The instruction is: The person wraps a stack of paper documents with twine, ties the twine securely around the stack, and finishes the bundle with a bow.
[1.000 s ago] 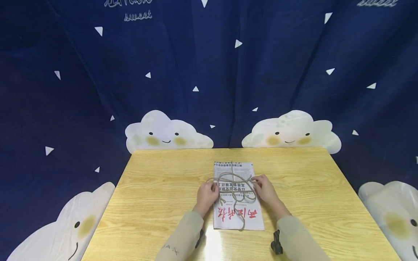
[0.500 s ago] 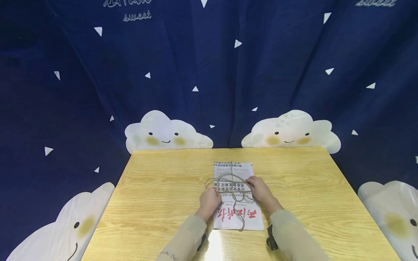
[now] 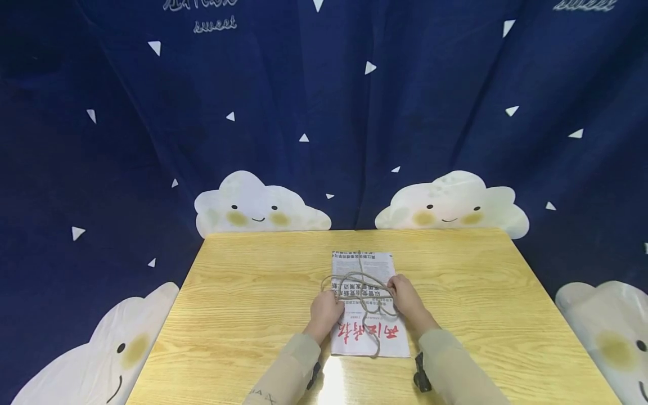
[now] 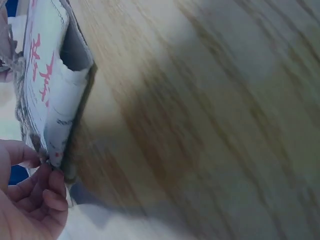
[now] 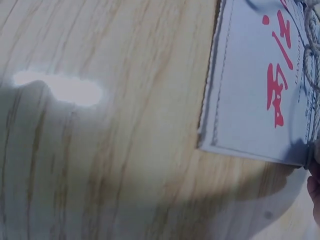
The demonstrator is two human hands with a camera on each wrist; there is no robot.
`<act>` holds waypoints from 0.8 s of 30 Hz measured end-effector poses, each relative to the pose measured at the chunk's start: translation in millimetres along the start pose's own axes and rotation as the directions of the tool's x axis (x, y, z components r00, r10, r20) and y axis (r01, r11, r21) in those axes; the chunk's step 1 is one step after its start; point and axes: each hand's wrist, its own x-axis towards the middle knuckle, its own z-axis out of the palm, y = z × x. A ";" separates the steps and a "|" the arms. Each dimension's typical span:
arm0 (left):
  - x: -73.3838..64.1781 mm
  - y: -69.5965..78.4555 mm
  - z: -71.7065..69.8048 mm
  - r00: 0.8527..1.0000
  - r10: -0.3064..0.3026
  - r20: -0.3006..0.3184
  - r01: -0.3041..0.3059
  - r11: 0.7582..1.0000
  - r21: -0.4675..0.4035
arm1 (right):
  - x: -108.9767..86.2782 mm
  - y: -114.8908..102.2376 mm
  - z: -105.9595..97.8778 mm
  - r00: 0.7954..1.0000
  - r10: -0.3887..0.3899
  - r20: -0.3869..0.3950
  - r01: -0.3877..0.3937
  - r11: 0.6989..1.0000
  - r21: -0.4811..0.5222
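Observation:
A folded newspaper [image 3: 349, 347] with red and black print lies flat on the table. Thin brown twine [image 4: 20, 92] crosses it lengthwise and sideways, with loose loops on top. At the newspaper's left edge my left hand [image 3: 325, 313] pinches the twine between thumb and fingers, which the left wrist view shows closely. My right hand [image 3: 408, 298] holds the twine at the opposite edge, its fingertips partly hidden in the head view. Only a sliver of the right hand [image 5: 315, 187] enters the right wrist view.
The pale wooden table [image 3: 243, 292] stretches around the newspaper on all sides. Behind it hangs a dark blue curtain [image 3: 329, 101] with white triangles and smiling clouds. Dark devices sit at both wrists, including a black one [image 3: 421, 374] at the right.
Both hands have shifted slightly, the left toward the near side and the right a little inward. The twine's loops have changed shape, and loose ends visible earlier are now hidden.

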 end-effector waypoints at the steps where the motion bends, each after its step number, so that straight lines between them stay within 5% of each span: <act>1: 0.1 -1.2 -1.2 1.000 0.014 -0.012 -0.014 1.000 0.001 | -0.8 0.1 -1.2 1.000 0.014 -0.006 -0.014 1.000 0.010; 10: 6.4 -21.3 -17.6 0.974 0.179 -0.137 -0.170 0.983 0.070 | -11.8 10.2 -14.4 0.991 0.078 -0.110 -0.068 0.993 0.094; 18: 11.8 -44.4 -28.9 0.901 0.330 -0.282 -0.293 0.942 0.164 | -20.4 20.7 -34.3 0.972 0.095 -0.217 -0.069 0.990 0.127; 24: 13.4 -60.5 -39.3 0.867 0.370 -0.333 -0.317 0.926 0.204 | -28.1 29.5 -49.4 0.965 0.112 -0.236 -0.084 0.988 0.127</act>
